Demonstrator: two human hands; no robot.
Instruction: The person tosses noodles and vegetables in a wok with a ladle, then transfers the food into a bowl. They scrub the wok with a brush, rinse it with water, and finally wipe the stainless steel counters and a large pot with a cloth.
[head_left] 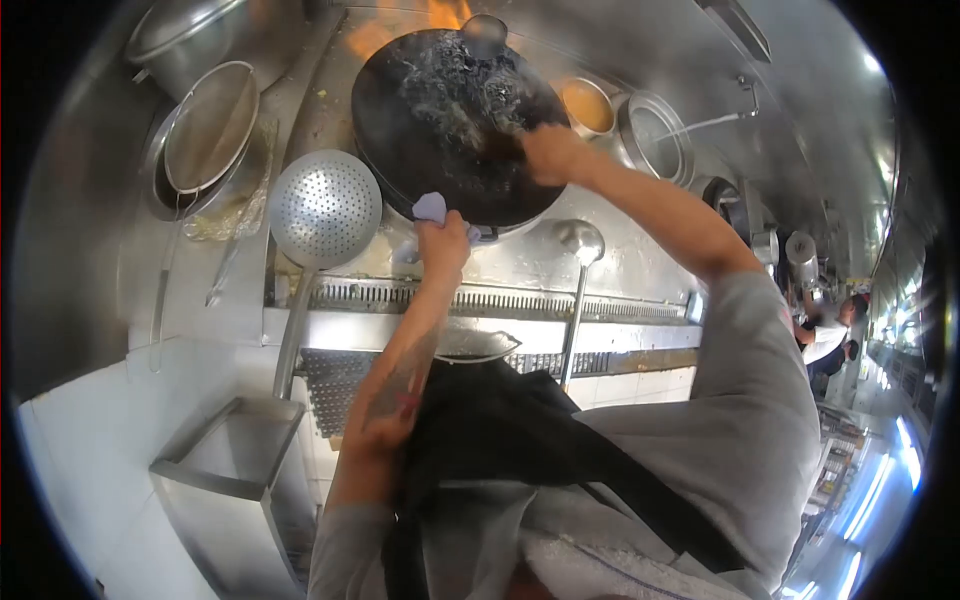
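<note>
A large black wok (400, 150) sits on the burner, with churning, foaming liquid (455, 95) and haze at its far side. My left hand (443, 245) is closed around a folded lilac cloth (430, 208) at the wok's near rim. Over the right part of the wok, my right hand (553, 155) is curled into a grip. Whatever it holds is dark and blurred against the wok, so I cannot make it out. A dark rounded thing (484, 36) shows at the far rim. Orange flames (447, 12) rise behind it.
A perforated skimmer (326, 208) lies left of the wok, a ladle (579, 240) to its right. Further left, a mesh strainer (211, 128) rests over a bowl. A pot of orange-brown liquid (587, 106) and a water-filled pot (655, 135) under a running tap (745, 112) stand right.
</note>
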